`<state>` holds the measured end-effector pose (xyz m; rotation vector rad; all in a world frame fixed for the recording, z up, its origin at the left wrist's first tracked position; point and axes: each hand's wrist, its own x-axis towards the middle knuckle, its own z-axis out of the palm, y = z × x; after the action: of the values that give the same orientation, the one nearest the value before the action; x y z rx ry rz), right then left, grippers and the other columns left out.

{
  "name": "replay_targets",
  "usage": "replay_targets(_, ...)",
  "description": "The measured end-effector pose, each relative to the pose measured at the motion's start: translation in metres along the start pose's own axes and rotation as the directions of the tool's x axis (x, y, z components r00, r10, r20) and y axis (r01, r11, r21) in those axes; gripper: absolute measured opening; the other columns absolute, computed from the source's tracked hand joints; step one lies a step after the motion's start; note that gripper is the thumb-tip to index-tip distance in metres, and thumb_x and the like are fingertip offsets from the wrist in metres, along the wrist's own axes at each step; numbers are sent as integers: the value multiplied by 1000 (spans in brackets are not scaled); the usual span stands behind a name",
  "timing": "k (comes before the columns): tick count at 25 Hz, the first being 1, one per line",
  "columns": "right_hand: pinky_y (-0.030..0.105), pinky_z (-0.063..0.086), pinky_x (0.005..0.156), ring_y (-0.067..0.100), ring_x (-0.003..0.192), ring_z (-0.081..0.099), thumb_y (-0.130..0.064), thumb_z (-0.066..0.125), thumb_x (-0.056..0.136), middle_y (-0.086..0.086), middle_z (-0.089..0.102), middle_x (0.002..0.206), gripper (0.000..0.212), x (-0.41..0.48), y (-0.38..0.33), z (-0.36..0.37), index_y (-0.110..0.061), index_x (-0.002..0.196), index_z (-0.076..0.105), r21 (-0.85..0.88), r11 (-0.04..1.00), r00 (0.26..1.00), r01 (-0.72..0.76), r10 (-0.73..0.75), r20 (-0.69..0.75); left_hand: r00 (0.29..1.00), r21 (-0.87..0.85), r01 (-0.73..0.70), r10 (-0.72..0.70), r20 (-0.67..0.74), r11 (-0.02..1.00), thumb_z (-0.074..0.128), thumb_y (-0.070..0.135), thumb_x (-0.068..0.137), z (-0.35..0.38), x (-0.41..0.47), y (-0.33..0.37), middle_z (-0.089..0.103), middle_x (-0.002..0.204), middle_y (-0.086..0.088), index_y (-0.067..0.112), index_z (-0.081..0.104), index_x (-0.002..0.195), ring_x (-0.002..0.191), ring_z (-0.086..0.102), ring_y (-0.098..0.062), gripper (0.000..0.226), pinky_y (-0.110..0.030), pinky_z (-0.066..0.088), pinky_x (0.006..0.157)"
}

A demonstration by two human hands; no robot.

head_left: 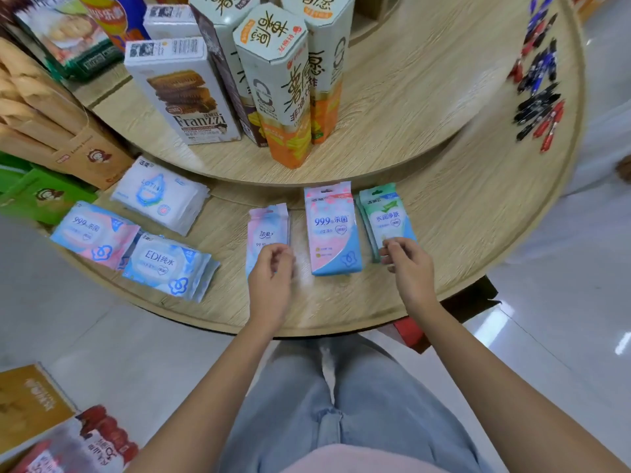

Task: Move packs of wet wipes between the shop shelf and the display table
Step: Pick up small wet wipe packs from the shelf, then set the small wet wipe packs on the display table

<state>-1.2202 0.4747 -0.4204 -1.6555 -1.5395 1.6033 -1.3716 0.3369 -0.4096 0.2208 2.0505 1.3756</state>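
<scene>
Three slim wet wipe packs lie side by side on the lower tier of the round wooden display table (341, 308). My left hand (271, 274) curls its fingers round the lower end of the small pink pack (268, 225), which looks blurred. A larger pink and blue pack (333, 230) lies untouched in the middle. My right hand (408, 268) pinches the bottom edge of the green pack (387, 216), which lies on a second green pack.
Bigger wipe packs lie at the left: a white one (160, 198), a pink and blue one (94, 235) and a blue one (170, 264). Tall snack boxes (273, 80) stand on the upper tier. Pens (539, 83) lie at the far right. Paper bags (41, 114) stand left.
</scene>
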Motion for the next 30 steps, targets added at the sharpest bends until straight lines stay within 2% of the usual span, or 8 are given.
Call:
replay_targets(5,15,49,62,14,66,58,-9,55,90,5,65,74,16,-66,34,-25,-13,75,60,49,990,986,-133,137,-93,912,279,-24,-94,400,960,51,12,94,-26,-31,-17,58,65,5,18,58,73,63,54,-9,23,-30,42,71)
replay_targets(7,25,51,69,18,69,60,-9,56,89,6,66,74,15,-107,60,-26,-11,76,62,76,978,966,-196,206,-155,794,429,-156,-146,590,890,51,12,93,-29,-38,-26,59,66,7,20,58,71,68,56,-15,24,-30,43,72)
replay_targets(11,18,44,60,15,63,55,-9,55,92,8,64,75,18,-215,115,-27,-11,74,60,258,916,869,-306,380,-317,495,506,-570,-221,840,647,52,25,92,-3,-65,-32,66,78,7,25,62,79,77,60,-14,16,-34,47,79)
replay_targets(17,42,51,82,30,82,65,-13,55,89,10,69,81,22,-392,221,-20,-19,68,60,621,669,445,-409,740,-505,-24,118,-907,-329,944,405,53,22,93,76,-198,-58,68,89,-4,16,64,89,85,62,-21,14,-30,43,78)
replay_targets(20,36,49,73,27,75,61,-13,53,87,14,69,82,20,-481,264,5,-15,68,59,771,518,281,-370,853,-439,-229,-79,-936,-420,878,344,54,20,92,100,-291,-98,69,89,-7,15,66,93,86,64,-24,13,-32,47,80)
replay_targets(24,30,43,65,20,66,57,-8,53,84,15,66,77,16,-575,313,32,-13,69,57,919,311,153,-242,948,-280,-381,-204,-907,-514,769,367,53,17,92,101,-410,-165,69,87,-5,18,65,92,86,65,-24,12,-36,52,85)
replay_targets(26,30,46,67,19,68,59,-8,54,84,15,70,82,15,-611,339,26,-13,72,60,948,252,112,-195,966,-234,-406,-232,-906,-570,714,355,52,15,93,97,-461,-196,69,88,-5,19,63,91,87,66,-25,11,-37,52,86)
replay_targets(30,23,44,63,16,69,58,-7,52,87,9,66,82,11,-678,387,-37,-9,86,63,941,327,68,-89,944,-322,-374,-227,-925,-622,688,306,51,14,93,87,-526,-244,68,88,-3,24,61,88,84,64,-22,14,-33,51,81)
